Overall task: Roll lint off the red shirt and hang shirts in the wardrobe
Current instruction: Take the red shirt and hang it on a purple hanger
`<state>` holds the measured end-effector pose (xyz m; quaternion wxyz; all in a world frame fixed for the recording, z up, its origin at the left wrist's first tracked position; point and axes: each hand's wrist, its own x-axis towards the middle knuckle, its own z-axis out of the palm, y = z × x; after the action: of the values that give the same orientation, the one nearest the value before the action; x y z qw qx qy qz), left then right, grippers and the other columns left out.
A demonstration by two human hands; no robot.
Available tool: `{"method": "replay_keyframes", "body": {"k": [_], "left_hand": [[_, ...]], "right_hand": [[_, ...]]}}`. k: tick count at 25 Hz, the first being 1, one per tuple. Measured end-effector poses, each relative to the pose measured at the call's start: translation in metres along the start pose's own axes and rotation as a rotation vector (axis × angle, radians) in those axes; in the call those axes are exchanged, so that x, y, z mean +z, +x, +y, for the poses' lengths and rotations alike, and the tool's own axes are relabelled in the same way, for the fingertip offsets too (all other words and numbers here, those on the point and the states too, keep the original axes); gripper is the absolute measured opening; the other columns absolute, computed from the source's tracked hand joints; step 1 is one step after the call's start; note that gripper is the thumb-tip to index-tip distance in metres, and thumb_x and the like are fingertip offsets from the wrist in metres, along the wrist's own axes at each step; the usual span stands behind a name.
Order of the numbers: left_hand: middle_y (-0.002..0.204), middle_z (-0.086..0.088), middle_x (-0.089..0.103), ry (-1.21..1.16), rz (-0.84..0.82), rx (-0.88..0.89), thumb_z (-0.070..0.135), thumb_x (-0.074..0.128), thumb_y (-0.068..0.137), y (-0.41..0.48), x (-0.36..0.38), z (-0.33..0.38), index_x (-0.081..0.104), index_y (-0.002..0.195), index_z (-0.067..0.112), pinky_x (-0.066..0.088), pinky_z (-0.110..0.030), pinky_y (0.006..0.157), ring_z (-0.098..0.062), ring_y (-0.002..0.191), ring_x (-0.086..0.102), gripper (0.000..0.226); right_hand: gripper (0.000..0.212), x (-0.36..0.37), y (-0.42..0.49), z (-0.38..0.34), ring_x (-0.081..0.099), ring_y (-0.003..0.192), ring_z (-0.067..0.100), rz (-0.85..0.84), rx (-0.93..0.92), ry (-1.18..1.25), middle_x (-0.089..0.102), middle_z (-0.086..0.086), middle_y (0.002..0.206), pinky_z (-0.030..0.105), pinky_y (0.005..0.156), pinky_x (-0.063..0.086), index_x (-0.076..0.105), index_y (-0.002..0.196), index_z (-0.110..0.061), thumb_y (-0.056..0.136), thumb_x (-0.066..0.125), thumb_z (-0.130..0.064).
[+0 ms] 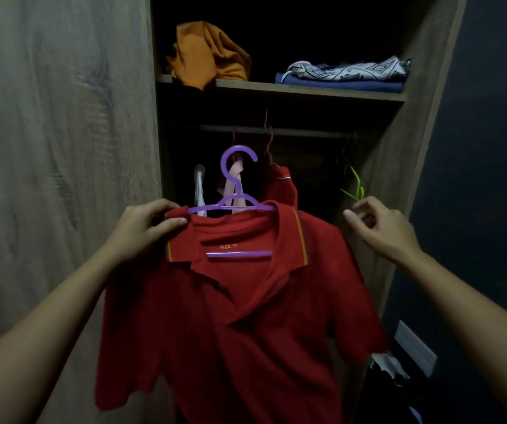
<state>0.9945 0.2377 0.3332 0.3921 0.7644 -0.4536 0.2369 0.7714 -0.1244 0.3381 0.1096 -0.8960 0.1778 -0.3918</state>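
Two hands are raised in front of the open wardrobe (423, 96), and the step in hand seems to be the hanging, not the lint rolling. The left hand (145, 228) is pinching the red shirt (234, 316) at the left end of its collar, thumb on top of the cloth, where the shoulder of the purple hanger (235, 191) sits inside. The shirt is held in the air before the wardrobe opening, below the rail (307, 131), and it is already threaded on the hanger. The right hand (380, 228) holds nothing; its fingers are loosely curled, and it is apart from the shirt, near the right sleeve side. The next move probably calls for lifting the hanger so that its hook goes over the rail, in the free space between the clothes already hanging there, among them another red garment (279, 188). Several things are hard to see: the inside of the wardrobe is very dark, so the rail is only faint and the gaps between the hanging clothes cannot be judged. The bottom of the shirt is cut off by the frame edge, and no lint roller is in view.
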Motion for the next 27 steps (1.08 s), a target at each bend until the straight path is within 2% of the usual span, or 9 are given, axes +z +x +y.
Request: {"method": "replay_keyframes", "body": {"k": [3,5,9,11,14,17,21,24,27], "left_hand": [[0.085,0.028,0.065,-0.063,-0.032,0.020,0.039,0.069,0.079,0.003,0.018,0.014,0.068,0.094,0.031,0.042,-0.009,0.067,0.012,0.075,0.059,0.017],[0.081,0.026,0.068,-0.109,-0.087,0.023,0.028,0.068,0.083,0.009,0.024,0.021,0.071,0.103,0.019,0.041,-0.003,0.069,0.016,0.080,0.059,0.022],[0.096,0.024,0.068,0.000,-0.289,0.035,0.034,0.058,0.088,0.031,0.007,0.037,0.069,0.110,0.021,0.044,-0.009,0.081,0.008,0.095,0.061,0.028],[0.107,0.013,0.069,0.091,-0.350,0.110,0.038,0.054,0.089,0.044,0.001,0.053,0.066,0.116,0.025,0.044,-0.017,0.087,-0.001,0.104,0.060,0.032],[0.111,0.012,0.064,0.109,-0.401,0.022,0.048,0.057,0.085,0.050,-0.007,0.049,0.046,0.135,0.033,0.042,-0.020,0.091,-0.004,0.105,0.058,0.053],[0.093,0.011,0.068,0.137,-0.467,0.026,0.080,0.050,0.065,0.030,-0.010,0.018,0.062,0.107,0.031,0.051,-0.027,0.080,-0.006,0.086,0.064,0.066],[0.071,0.016,0.064,-0.155,-0.172,-0.040,0.055,0.051,0.081,0.010,0.001,-0.002,0.066,0.082,0.035,0.042,-0.020,0.064,0.006,0.065,0.054,0.025],[0.073,0.017,0.064,-0.190,-0.076,-0.024,0.048,0.050,0.084,0.008,0.006,-0.005,0.066,0.080,0.034,0.042,-0.017,0.064,0.007,0.067,0.053,0.022],[0.083,0.020,0.070,-0.376,-0.043,-0.112,0.034,0.051,0.094,0.009,0.012,-0.002,0.071,0.085,0.035,0.045,-0.009,0.072,0.007,0.080,0.060,0.022]], "right_hand": [[0.027,0.008,0.003,-0.013,0.060,0.090,0.008,-0.258,-0.134,0.146,0.064,-0.010,0.097,0.028,0.078,0.045,0.060,0.111,-0.024,0.092,0.049,-0.039],[0.022,0.022,-0.001,-0.020,0.062,0.084,0.009,-0.376,-0.217,0.179,0.067,-0.005,0.090,0.032,0.079,0.048,0.063,0.098,-0.021,0.095,0.045,-0.033],[0.020,0.043,-0.013,-0.013,0.054,0.071,0.002,-0.291,-0.212,0.312,0.060,-0.007,0.074,0.036,0.074,0.045,0.056,0.077,-0.031,0.095,0.046,-0.033],[0.021,0.052,-0.012,-0.018,0.058,0.072,0.009,-0.266,-0.220,0.323,0.060,-0.007,0.073,0.041,0.073,0.046,0.055,0.078,-0.036,0.090,0.043,-0.048],[0.033,0.058,0.001,-0.021,0.064,0.082,0.017,-0.243,-0.170,0.392,0.066,-0.007,0.080,0.045,0.077,0.047,0.060,0.085,-0.036,0.082,0.041,-0.062],[0.042,0.056,0.008,-0.009,0.060,0.082,0.007,-0.215,-0.115,0.475,0.065,-0.014,0.079,0.042,0.078,0.047,0.064,0.085,-0.038,0.078,0.042,-0.073],[0.031,0.048,0.015,-0.003,0.055,0.083,0.001,-0.164,0.021,0.690,0.065,-0.015,0.084,0.028,0.080,0.043,0.067,0.080,-0.034,0.086,0.048,-0.057],[0.025,0.044,0.014,-0.004,0.054,0.078,-0.006,-0.305,0.017,0.576,0.065,-0.008,0.089,0.020,0.079,0.043,0.066,0.086,-0.027,0.096,0.043,-0.032],[0.038,0.046,0.014,-0.005,0.052,0.079,0.006,-0.294,-0.028,0.633,0.061,0.004,0.084,0.027,0.074,0.041,0.066,0.088,-0.006,0.093,0.048,-0.039]]}}
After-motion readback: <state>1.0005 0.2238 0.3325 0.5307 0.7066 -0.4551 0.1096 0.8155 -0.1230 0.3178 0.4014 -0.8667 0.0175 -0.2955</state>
